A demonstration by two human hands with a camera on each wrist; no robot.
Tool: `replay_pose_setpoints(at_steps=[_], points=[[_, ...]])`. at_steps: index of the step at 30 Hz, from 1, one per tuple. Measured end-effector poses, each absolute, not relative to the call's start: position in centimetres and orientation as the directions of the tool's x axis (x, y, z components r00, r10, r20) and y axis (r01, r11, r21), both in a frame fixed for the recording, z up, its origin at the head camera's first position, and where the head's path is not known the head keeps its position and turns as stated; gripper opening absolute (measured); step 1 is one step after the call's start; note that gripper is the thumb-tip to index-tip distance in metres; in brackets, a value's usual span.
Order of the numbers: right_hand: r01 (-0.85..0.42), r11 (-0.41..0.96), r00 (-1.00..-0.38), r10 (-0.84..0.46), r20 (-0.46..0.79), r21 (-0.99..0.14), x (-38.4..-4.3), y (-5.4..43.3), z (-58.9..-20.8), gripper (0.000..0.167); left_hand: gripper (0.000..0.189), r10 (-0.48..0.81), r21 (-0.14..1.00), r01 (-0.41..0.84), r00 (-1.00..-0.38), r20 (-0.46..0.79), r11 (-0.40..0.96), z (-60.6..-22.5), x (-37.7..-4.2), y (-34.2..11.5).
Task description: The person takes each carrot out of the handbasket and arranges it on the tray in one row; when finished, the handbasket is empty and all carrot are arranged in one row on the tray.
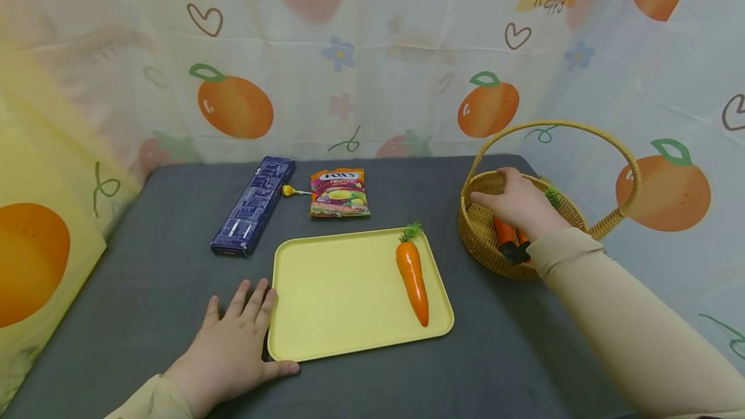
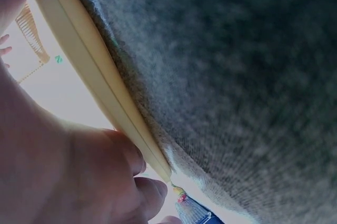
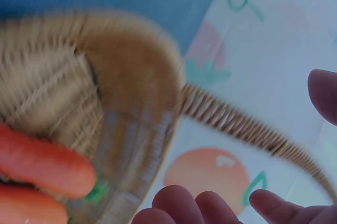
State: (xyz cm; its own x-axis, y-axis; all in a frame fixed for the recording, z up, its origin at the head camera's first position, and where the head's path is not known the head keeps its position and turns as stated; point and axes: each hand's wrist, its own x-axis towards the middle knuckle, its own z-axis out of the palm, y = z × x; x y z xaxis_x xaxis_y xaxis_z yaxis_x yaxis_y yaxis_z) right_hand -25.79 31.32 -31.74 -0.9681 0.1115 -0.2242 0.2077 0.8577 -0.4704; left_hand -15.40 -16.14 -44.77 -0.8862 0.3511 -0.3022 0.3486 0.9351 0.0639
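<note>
My left hand (image 1: 233, 344) rests at the left edge of a yellow tray (image 1: 332, 296), its fingers straight and thumb by the near corner. An orange carrot (image 1: 412, 280) with a green top lies along the tray's right side. At the right, my right hand (image 1: 520, 202) is over a woven basket (image 1: 480, 254), with nothing between its thumb and fingers. Below that hand, orange carrots (image 3: 45, 163) lie in the basket, partly covered by it in the head view. Also inside is a dark piece (image 1: 515, 252) beside the carrots.
A long dark blue box (image 1: 253, 205), a lollipop (image 1: 289, 191) and a FOX'S candy bag (image 1: 339, 193) lie behind the tray on the grey table (image 1: 145, 264). The basket's tall handle (image 1: 559, 123) arches over it. A printed curtain (image 1: 372, 102) hangs behind.
</note>
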Motion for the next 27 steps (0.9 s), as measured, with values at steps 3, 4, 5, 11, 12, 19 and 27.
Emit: replay_pose_setpoints(at_steps=[3, 4, 5, 11, 12, 19, 27], points=[[0.225, 0.855, -0.963, 0.120, -0.243, -0.468, -26.3, 32.7, -31.9, 0.108, 0.144, 0.348, 0.066, 0.346, -0.884, -0.311, 0.936, -44.7, -15.4, -16.2], [0.231, 0.854, -0.961, 0.125, -0.248, -0.466, -26.4, 33.0, -32.0, 0.107, 0.144, 0.349, 0.065, 0.346, -0.884, -0.310, 0.936, -44.7, -15.4, -16.2], [0.236, 0.855, -0.959, 0.128, -0.252, -0.462, -26.5, 33.3, -32.1, 0.107, 0.144, 0.350, 0.066, 0.347, -0.884, -0.309, 0.936, -44.7, -15.4, -16.2], [0.259, 0.859, -0.949, 0.141, -0.282, -0.442, -27.3, 34.5, -32.6, 0.106, 0.142, 0.355, 0.067, 0.351, -0.889, -0.288, 0.934, -44.8, -15.2, -16.3], [0.263, 0.858, -0.947, 0.143, -0.288, -0.440, -27.5, 34.7, -32.8, 0.106, 0.142, 0.357, 0.067, 0.353, -0.890, -0.284, 0.933, -44.9, -15.1, -16.3], [0.289, 0.850, -0.938, 0.161, -0.307, -0.440, -28.1, 35.3, -33.7, 0.105, 0.142, 0.359, 0.074, 0.352, -0.891, -0.278, 0.933, -45.0, -15.1, -16.2], [0.305, 0.860, -0.928, 0.173, -0.329, -0.409, -29.1, 36.2, -35.6, 0.105, 0.142, 0.345, 0.084, 0.336, -0.889, -0.302, 0.938, -44.9, -15.2, -16.2]])
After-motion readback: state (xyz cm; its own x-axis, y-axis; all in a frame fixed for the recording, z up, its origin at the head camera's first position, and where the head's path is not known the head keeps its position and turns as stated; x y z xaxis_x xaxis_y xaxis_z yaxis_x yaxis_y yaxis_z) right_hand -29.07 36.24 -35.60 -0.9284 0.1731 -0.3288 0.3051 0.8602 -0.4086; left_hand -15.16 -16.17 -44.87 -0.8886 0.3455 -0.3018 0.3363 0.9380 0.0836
